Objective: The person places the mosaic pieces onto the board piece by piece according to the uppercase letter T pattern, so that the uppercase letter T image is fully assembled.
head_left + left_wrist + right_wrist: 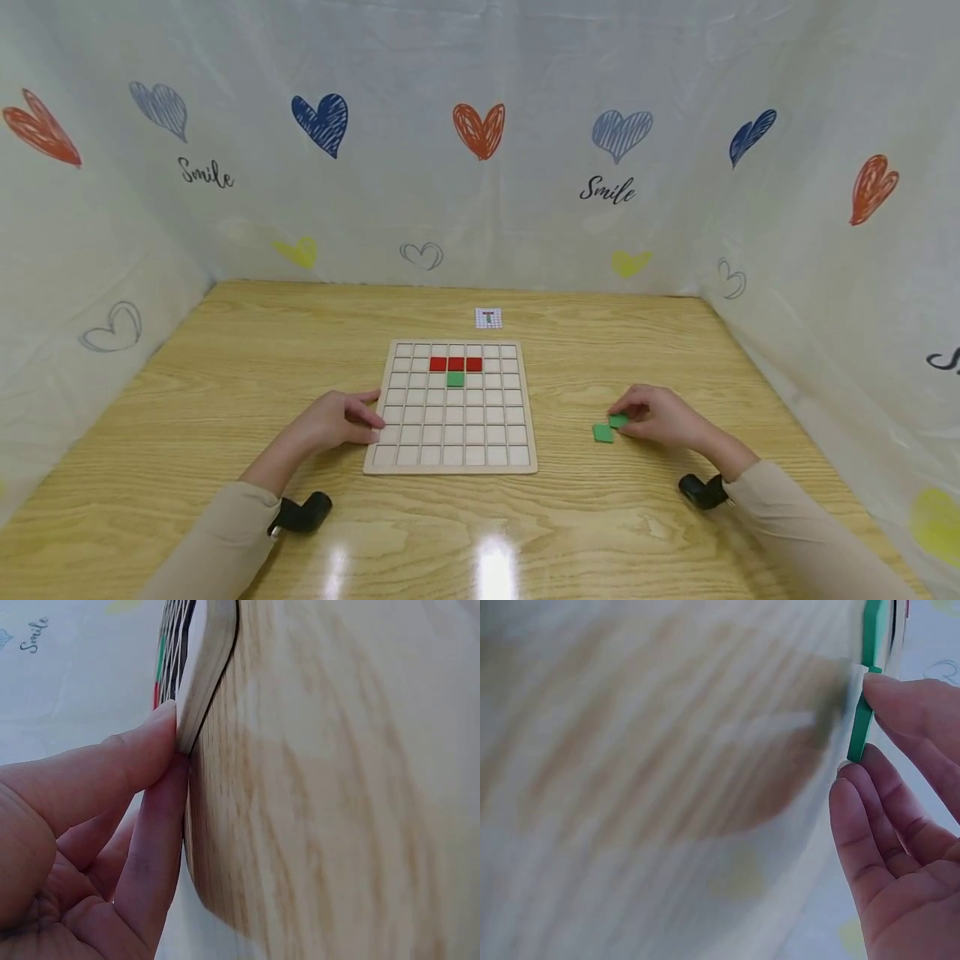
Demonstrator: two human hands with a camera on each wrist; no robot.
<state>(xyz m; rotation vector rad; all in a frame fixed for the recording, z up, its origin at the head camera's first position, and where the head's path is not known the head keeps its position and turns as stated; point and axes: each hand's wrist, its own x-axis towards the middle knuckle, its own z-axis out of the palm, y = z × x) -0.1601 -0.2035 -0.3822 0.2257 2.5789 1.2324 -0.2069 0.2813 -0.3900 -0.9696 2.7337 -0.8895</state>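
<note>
A wooden grid board (411, 433) lies flat on the table; three red tiles (456, 364) sit side by side in one of its upper rows, with one green tile (455, 380) just below the middle one. My left hand (341, 419) is at the board's left edge. In the left wrist view its thumb and a finger pinch the board's rim (196, 690). Off to the right, my right hand (660, 417) pinches a green square tile (861, 727) between thumb and fingertips, close over the table. Another green tile (603, 433) lies right beside it.
Behind the board lies a small printed card (488, 318) showing a grid with a T shape in red and green. The wooden table (300, 325) meets a white curtain (540, 225) with hearts at the back and sides. Black wrist mounts (306, 511) sit at both cuffs.
</note>
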